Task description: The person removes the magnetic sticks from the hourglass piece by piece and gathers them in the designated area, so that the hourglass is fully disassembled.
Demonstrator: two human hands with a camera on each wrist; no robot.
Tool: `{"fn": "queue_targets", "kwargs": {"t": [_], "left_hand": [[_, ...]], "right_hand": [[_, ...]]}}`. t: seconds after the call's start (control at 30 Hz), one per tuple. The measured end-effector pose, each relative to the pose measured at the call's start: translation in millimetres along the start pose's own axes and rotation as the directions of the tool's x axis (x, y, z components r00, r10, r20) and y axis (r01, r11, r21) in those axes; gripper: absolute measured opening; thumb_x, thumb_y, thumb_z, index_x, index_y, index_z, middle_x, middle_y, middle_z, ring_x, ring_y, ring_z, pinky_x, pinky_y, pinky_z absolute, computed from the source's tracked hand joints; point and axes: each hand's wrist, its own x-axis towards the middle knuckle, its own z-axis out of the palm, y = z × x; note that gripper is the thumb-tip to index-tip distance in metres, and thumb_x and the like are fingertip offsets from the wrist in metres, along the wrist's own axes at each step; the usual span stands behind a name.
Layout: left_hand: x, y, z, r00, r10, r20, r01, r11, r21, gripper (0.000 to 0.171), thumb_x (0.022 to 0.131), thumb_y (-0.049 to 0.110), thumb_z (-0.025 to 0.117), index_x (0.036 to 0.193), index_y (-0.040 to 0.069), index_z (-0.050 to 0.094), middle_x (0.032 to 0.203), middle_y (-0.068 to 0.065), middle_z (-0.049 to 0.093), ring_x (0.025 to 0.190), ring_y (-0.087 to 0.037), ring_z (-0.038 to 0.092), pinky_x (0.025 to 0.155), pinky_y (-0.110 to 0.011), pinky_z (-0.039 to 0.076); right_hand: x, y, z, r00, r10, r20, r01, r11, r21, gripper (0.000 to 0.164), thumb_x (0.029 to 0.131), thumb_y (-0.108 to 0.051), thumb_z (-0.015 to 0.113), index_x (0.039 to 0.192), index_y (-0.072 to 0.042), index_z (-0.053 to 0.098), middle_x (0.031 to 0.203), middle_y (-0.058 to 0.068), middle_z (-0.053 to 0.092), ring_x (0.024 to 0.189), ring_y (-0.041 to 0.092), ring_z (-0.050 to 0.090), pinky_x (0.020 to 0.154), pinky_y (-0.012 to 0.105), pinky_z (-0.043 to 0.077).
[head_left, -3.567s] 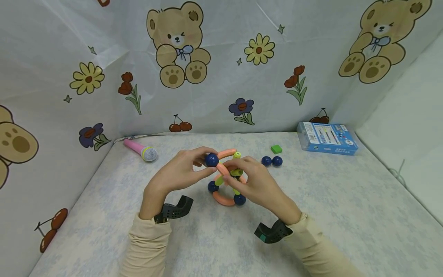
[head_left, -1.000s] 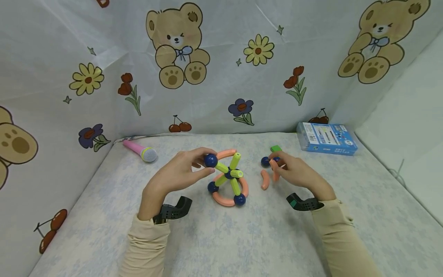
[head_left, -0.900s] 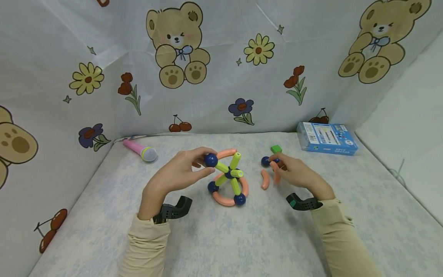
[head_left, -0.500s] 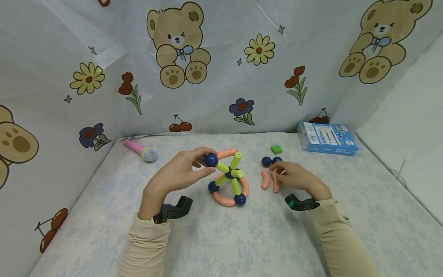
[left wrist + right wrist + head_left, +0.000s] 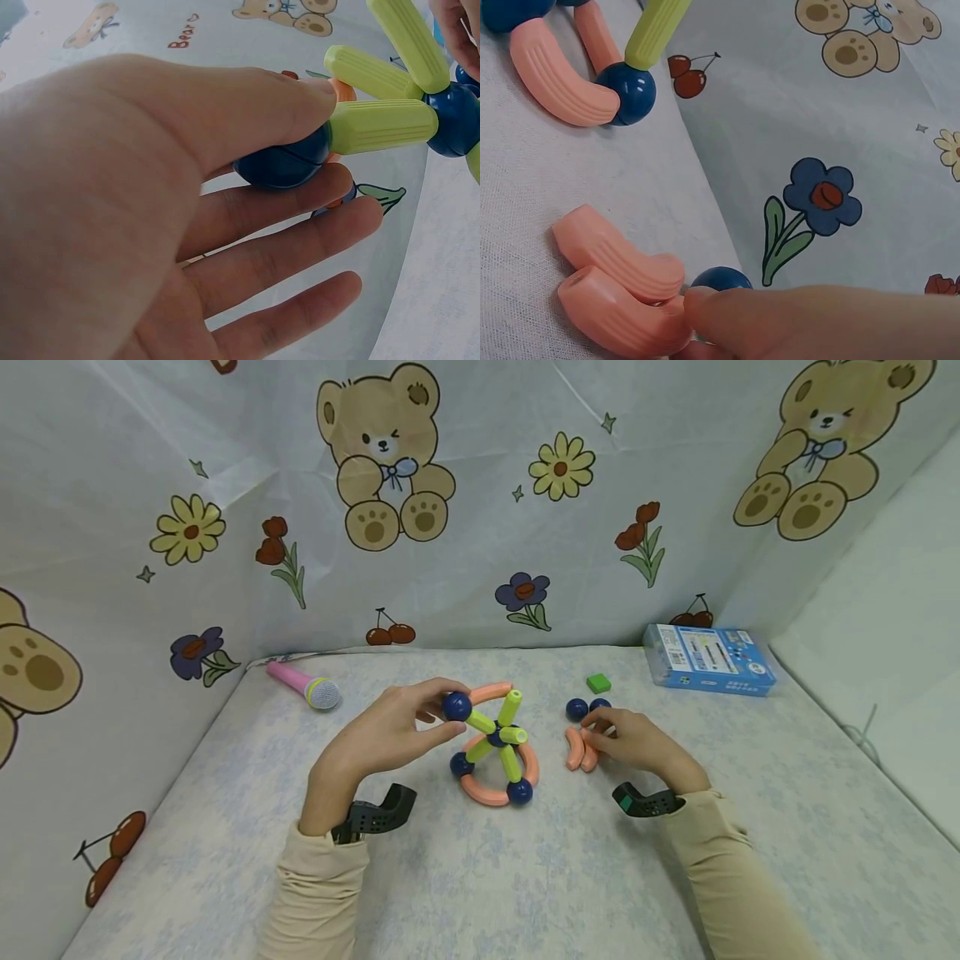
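Observation:
My left hand (image 5: 390,731) pinches a navy ball (image 5: 281,161) between thumb and fingers, its other fingers spread below. The ball sits on the upper left of a magnetic stick-and-ball model, whose yellow-green sticks (image 5: 511,764) meet at a central navy ball. Curved orange sticks (image 5: 483,795) and more navy balls form its ring-shaped base on the table. To the right, my right hand (image 5: 637,747) pinches one end of a loose curved orange stick (image 5: 619,319). A second curved orange stick (image 5: 619,255) lies right alongside it. Fingers hide part of the held end.
Two loose navy balls (image 5: 577,709) lie just beyond the right hand, with a green block (image 5: 598,683) behind them. A blue box (image 5: 712,662) is at the back right, and a pink toy microphone (image 5: 303,687) at the back left. A printed curtain (image 5: 465,585) hangs behind the table.
The right hand has left the model and lowered a curved orange stick to the table, then shifted it left against the other one. The left hand keeps its grip on the ball.

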Motion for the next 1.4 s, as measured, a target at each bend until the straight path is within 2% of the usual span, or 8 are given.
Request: {"fn": "queue_targets", "kwargs": {"t": [0.2,0.5,0.83,1.1,1.2,1.4], "left_hand": [[0.6,-0.1,0.0,1.000,0.000,0.000,0.000,1.000,0.002,0.039,0.099,0.018,0.072,0.136,0.011,0.063,0.116,0.001,0.074,0.106,-0.016,0.072,0.100,-0.042,0.057],[0.3,0.0,0.4,1.000,0.001,0.001,-0.001,1.000,0.002,0.039,0.098,0.017,0.072,0.136,0.011,0.063,0.116,0.000,0.074,0.106,-0.017,0.072,0.100,-0.042,0.057],[0.4,0.6,-0.1,1.000,0.006,-0.006,-0.006,1.000,0.019,0.041,0.097,0.016,0.074,0.136,0.011,0.063,0.119,-0.002,0.074,0.106,-0.021,0.072,0.100,-0.043,0.057],[0.3,-0.2,0.5,0.999,0.029,-0.018,-0.029,0.999,0.020,0.041,0.096,0.014,0.076,0.135,0.012,0.063,0.119,-0.002,0.073,0.106,-0.021,0.072,0.098,-0.042,0.058],[0.2,-0.6,0.8,0.999,0.034,-0.018,-0.034,0.999,0.015,0.041,0.095,0.012,0.076,0.134,0.012,0.063,0.119,-0.003,0.073,0.106,-0.021,0.072,0.098,-0.041,0.058],[1.1,-0.4,0.5,0.998,0.052,-0.016,-0.052,0.999,0.015,0.041,0.095,0.012,0.076,0.133,0.011,0.063,0.120,-0.003,0.072,0.106,-0.022,0.072,0.098,-0.042,0.058]], "right_hand": [[0.2,-3.5,-2.1,0.996,-0.029,-0.081,0.029,1.000,0.007,0.030,0.104,-0.017,0.058,0.127,0.000,0.067,0.115,0.019,0.070,0.102,0.034,0.069,0.082,0.046,0.059],[-2.1,-33.7,-8.0,0.968,-0.105,-0.226,0.108,0.994,0.002,0.024,0.104,-0.013,0.061,0.123,-0.002,0.071,0.110,0.012,0.074,0.095,0.026,0.070,0.081,0.046,0.058],[-6.9,-61.4,-6.7,0.948,-0.189,-0.256,0.200,0.980,0.017,0.022,0.103,-0.013,0.063,0.122,-0.006,0.072,0.104,0.008,0.074,0.084,0.016,0.067,0.070,0.033,0.055],[-8.2,-78.1,-1.8,0.905,-0.271,-0.327,0.297,0.954,0.033,0.025,0.103,-0.013,0.064,0.127,-0.009,0.070,0.105,0.005,0.073,0.085,0.017,0.069,0.074,0.036,0.059],[-8.2,-84.5,2.2,0.894,-0.292,-0.340,0.324,0.945,0.038,0.030,0.104,-0.014,0.063,0.133,-0.007,0.066,0.110,0.006,0.072,0.090,0.017,0.068,0.076,0.036,0.060],[-9.1,-94.1,10.1,0.873,-0.336,-0.354,0.383,0.921,0.070,0.050,0.106,-0.021,0.060,0.154,-0.013,0.047,0.140,0.009,0.061,0.112,0.023,0.065,0.087,0.040,0.061]]}}
